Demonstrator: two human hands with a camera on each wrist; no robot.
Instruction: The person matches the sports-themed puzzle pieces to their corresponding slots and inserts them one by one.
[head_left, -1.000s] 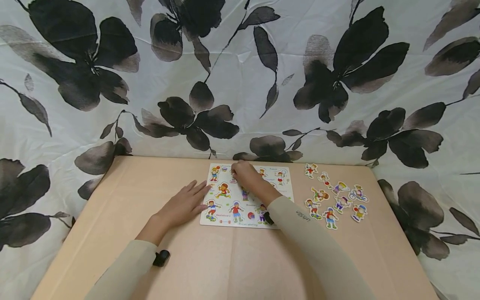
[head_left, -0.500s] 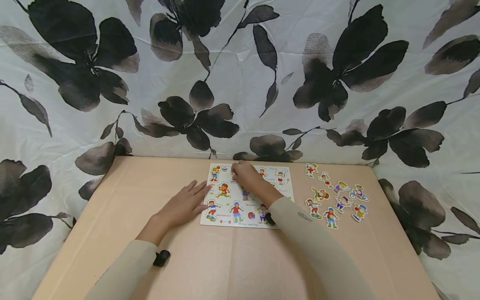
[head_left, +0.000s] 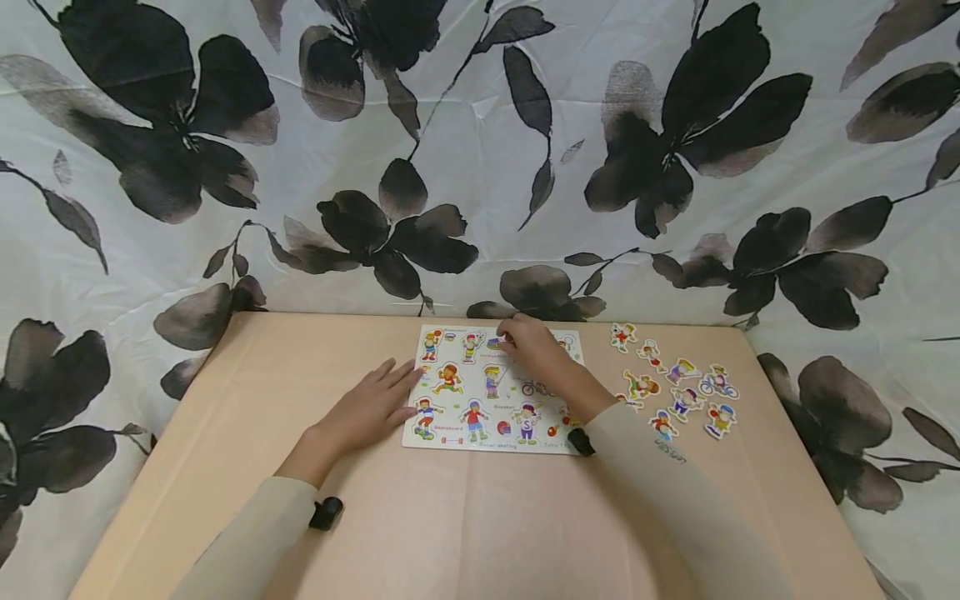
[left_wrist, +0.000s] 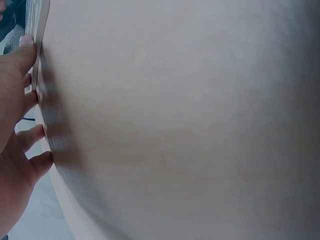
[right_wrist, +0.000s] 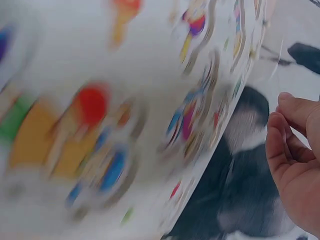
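A white puzzle board (head_left: 455, 432) printed with cartoon children doing sports lies flat on the table. My left hand (head_left: 370, 406) rests on the table with its fingers spread and their tips at the board's left edge; the left wrist view shows these fingertips (left_wrist: 42, 160) along an edge. Over the board's upper right part, my right hand (head_left: 536, 350) has loosely curled fingers. In the right wrist view its thumb (right_wrist: 295, 107) is close to the index finger, and nothing shows between them. The right hand and forearm hide some of the board's pictures.
Several cut-out figure pieces (head_left: 686, 402) lie scattered on the tan table (head_left: 322, 350) to the right of the board. The right sleeve (head_left: 660, 475) covers some of them. Behind the table hangs a white cloth (head_left: 510, 208) with dark flowers.
My right hand has moved right across the board, uncovering a racket-like figure and others in the top and middle rows. The left hand has stayed at the left edge.
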